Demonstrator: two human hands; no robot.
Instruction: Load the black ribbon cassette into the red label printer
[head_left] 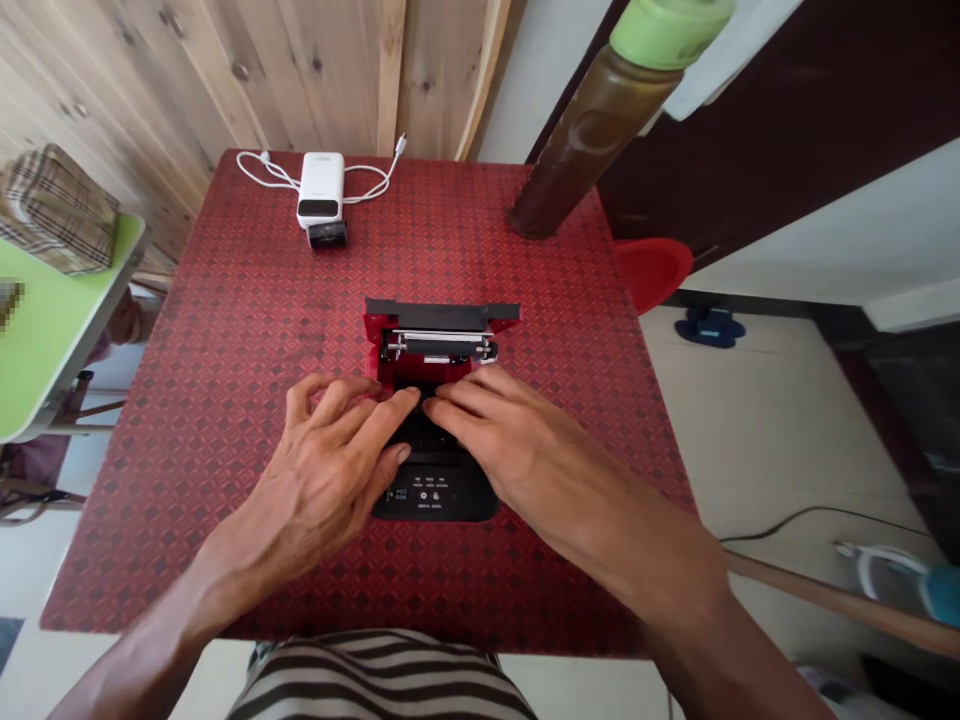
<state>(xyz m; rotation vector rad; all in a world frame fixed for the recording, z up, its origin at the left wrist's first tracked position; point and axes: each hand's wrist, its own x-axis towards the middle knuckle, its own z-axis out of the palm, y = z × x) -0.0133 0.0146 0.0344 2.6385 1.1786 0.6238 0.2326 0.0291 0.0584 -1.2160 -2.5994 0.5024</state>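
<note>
A small label printer point(435, 497), black with red inner walls, sits on the table in front of me with its lid point(442, 317) raised. Under the lid a roller and metal bar show. My left hand point(330, 450) grips the printer's left side, its index finger reaching into the open middle and its thumb by the front panel. From the right, my right hand point(510, 430) grips the opposite side, fingers bent into the same dark compartment. The index fingertips nearly meet at the centre. What lies beneath the fingers is too dark and covered to make out.
A white power bank point(322, 185) with a white cable lies at the back left, a small black object point(328, 235) against it. A tall brown bottle point(592, 130) with a green lid stands at the back right. A red stool point(652, 270) is beyond the table's right edge.
</note>
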